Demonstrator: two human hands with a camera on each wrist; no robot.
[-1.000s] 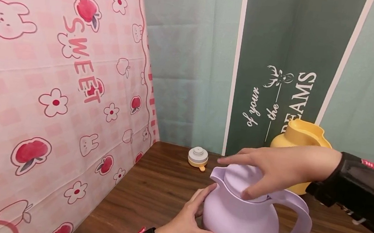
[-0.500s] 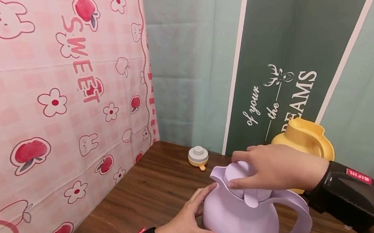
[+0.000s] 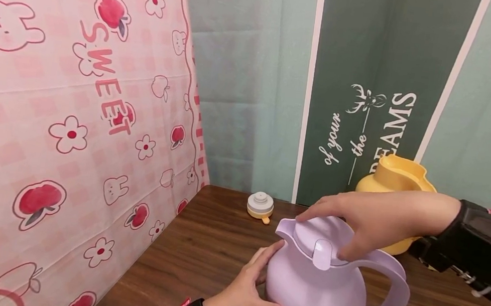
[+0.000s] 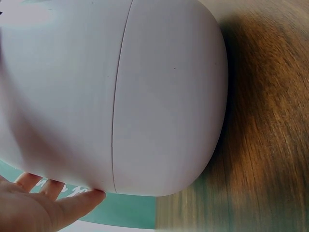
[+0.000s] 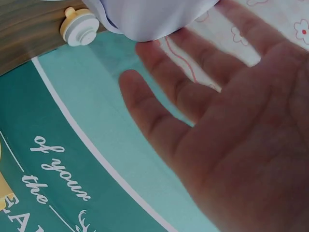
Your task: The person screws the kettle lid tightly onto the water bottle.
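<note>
A lilac thermos jug point(image 3: 316, 292) stands upright on the wooden table, its spout to the left and its handle to the right. My left hand point(image 3: 243, 294) holds the body's left side, thumb in front and fingers behind; the left wrist view shows fingertips point(image 4: 94, 195) against the wall. Over the round lid point(image 3: 320, 232) my right hand point(image 3: 376, 223) is spread, thumb by its near right edge and forefinger by its far left edge. In the right wrist view the fingers point(image 5: 149, 111) are apart and fairly straight. The lid's tab point(image 3: 322, 255) points toward me.
A yellow jug point(image 3: 400, 173), its top uncovered, stands behind my right hand. Near the table's back edge lies a grey-and-yellow stopper point(image 3: 259, 206). A pink printed cloth point(image 3: 90, 155) borders the left side, and a green curtain point(image 3: 251, 98) hangs behind.
My right hand gripped the lid with its thumb near the spout, then its thumb moved right and the fingers spread. The lid's tab has shifted slightly left. My left hand stays put.
</note>
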